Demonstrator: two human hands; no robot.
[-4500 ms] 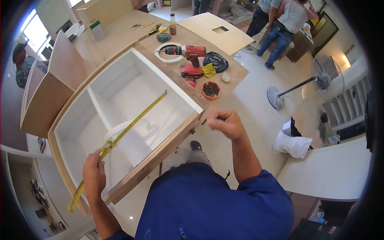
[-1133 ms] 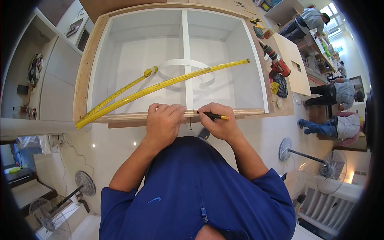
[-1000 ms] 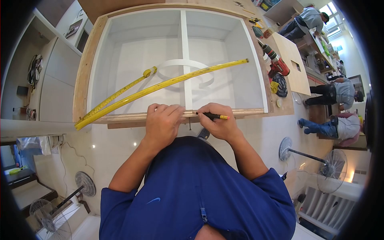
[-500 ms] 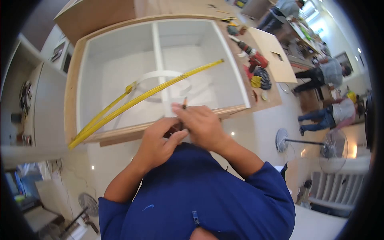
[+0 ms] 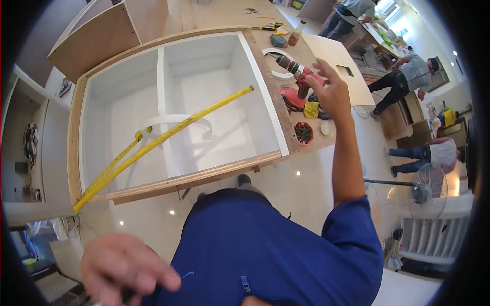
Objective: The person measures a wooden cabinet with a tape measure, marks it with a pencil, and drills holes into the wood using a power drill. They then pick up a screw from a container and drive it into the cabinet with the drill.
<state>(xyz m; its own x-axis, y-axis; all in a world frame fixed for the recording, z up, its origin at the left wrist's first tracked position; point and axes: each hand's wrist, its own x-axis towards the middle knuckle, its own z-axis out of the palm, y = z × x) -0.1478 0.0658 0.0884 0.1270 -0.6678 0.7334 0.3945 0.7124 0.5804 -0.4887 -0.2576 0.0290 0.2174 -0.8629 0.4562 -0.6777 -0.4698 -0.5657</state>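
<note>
My right hand (image 5: 334, 94) is at the rear end of a red and black cordless drill (image 5: 293, 67), thumb and fingers spread apart around its back. The drill lies on the wooden bench right of a white-lined cabinet box (image 5: 162, 86). My left hand (image 5: 125, 265) is low at the left, beside my blue shirt, its bent fingers blurred by motion. A yellow tape measure (image 5: 168, 133) lies folded across the box, from its front left corner towards the right side. Inside the box a curled white strip (image 5: 176, 118) is visible.
Beside the drill are a red container of screws (image 5: 303, 133), yellow cloth (image 5: 311, 109), bottle (image 5: 295, 34) and pliers (image 5: 272, 26). A plywood panel (image 5: 326, 48) with a cutout lies behind. Several people stand at the right; a standing fan (image 5: 422, 191) is nearer.
My hands have parted from in front of the box, where they held a small pointed thing. The right went out to the drill, the left down to the lower left.
</note>
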